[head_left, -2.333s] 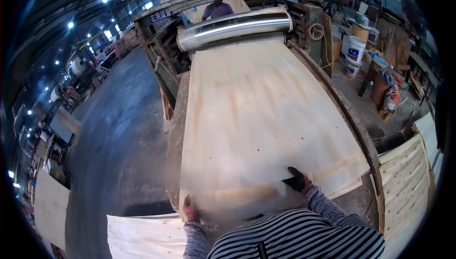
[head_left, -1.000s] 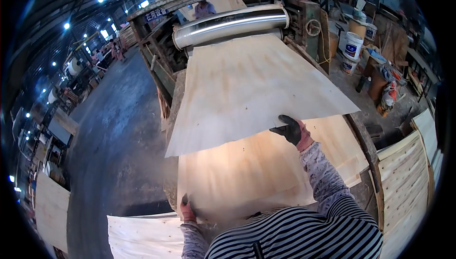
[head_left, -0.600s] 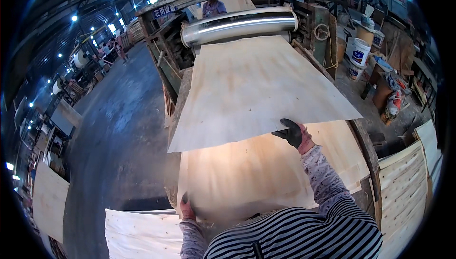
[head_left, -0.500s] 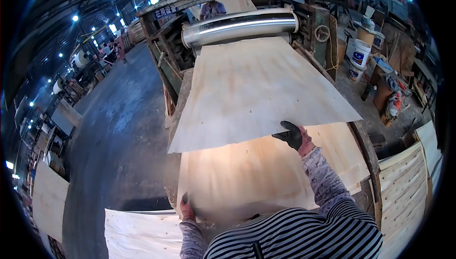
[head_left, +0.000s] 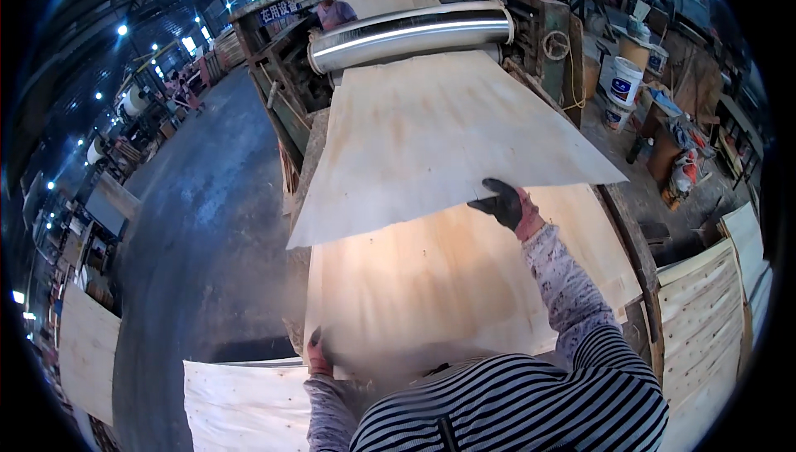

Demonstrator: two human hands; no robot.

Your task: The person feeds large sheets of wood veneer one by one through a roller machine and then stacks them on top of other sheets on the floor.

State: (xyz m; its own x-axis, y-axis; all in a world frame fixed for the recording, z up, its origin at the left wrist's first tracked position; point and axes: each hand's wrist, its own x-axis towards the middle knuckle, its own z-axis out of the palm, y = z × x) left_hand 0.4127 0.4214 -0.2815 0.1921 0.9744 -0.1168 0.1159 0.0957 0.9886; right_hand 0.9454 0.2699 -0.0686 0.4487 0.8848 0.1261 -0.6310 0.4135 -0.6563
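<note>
touching the near edge of the upper veneer sheet (head_left: 439, 133), the right hand (head_left: 507, 205) is curving its dark-gloved fingers over the margin while the thumb is standing apart from them; whether they are pinching the wood or only steadying it, one cannot tell. the upper veneer sheet is lying with its far end close below the shiny metal roller (head_left: 414, 35), and its near end is hanging raised, apart from the lower veneer sheet (head_left: 423, 286). the left hand (head_left: 318, 354) is resting by the lower veneer sheet's near left corner, its fingers mostly hidden, so their grip cannot be told. the upper veneer sheet is looking thin, broad and light, and is bowing gently, probably behaving as springy rather than rigid, and perhaps risking a split along the grain if tugged at one corner. a wide, flat pinch near mid-edge, or one hand toward each near corner, is probably offering the safest hold.
</note>
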